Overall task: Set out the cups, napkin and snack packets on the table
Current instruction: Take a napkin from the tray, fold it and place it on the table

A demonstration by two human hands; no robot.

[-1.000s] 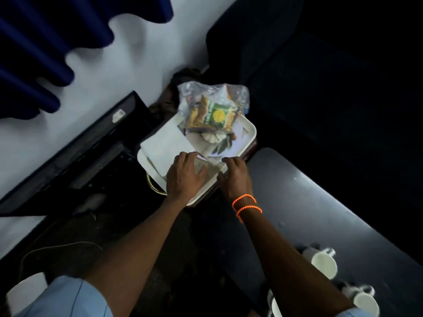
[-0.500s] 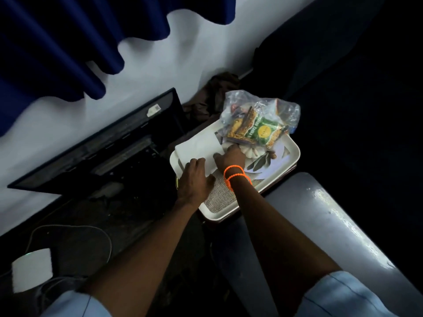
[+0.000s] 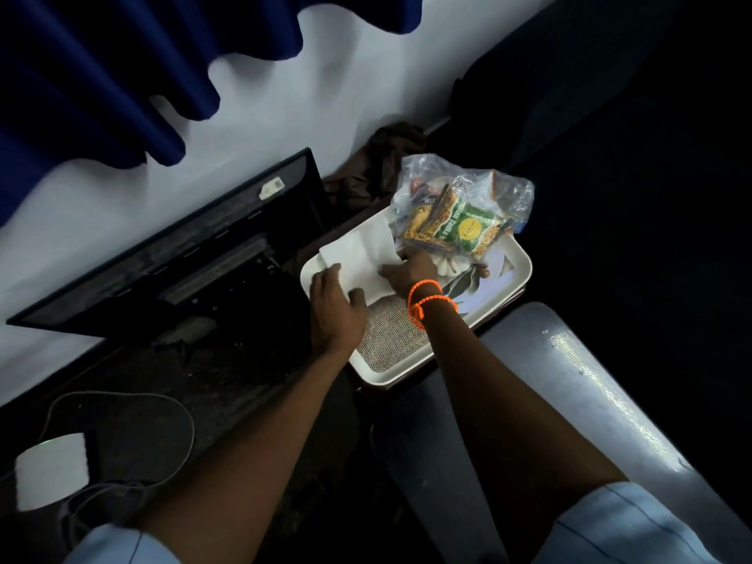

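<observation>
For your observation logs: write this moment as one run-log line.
stage: napkin pickup | both hands on white paper napkin | clear bag of snack packets on white plastic tray

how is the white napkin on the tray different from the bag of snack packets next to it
The napkin is plain white, flat and folded; the bag of snack packets is clear, crinkled plastic, bulging with green and yellow packets. Both hands touch the napkin, left hand at its near edge, right hand at its right side; neither hand holds the bag. Both lie in the white tray.
</observation>
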